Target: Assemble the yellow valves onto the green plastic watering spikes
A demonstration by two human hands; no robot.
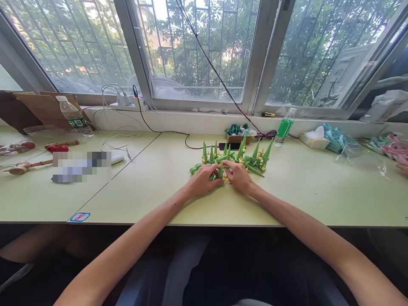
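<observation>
Low over the table's middle, my left hand [204, 179] is closed with thumb and fingers around a small green cone-shaped piece [221, 171]. From the other side my right hand [239, 176] meets it, fingertips bent in at the same piece. Small yellow parts show below and between the hands. Right behind them stands a cluster of green pointed cones [256, 153] with little yellow pieces at their bases, some upright, some lying. By my left fingers lies a rounded green piece [195, 168]. My hands partly hide the cluster's front.
Behind the cones lie a dark phone [230, 146] and a small cardboard box [239, 138]. A green-labelled bottle [284, 127] stands to the right, near a tissue pack [314, 138]. White cables [123, 146] and wooden toys [32, 165] lie left. Another person's hand [403, 169] shows at the right edge.
</observation>
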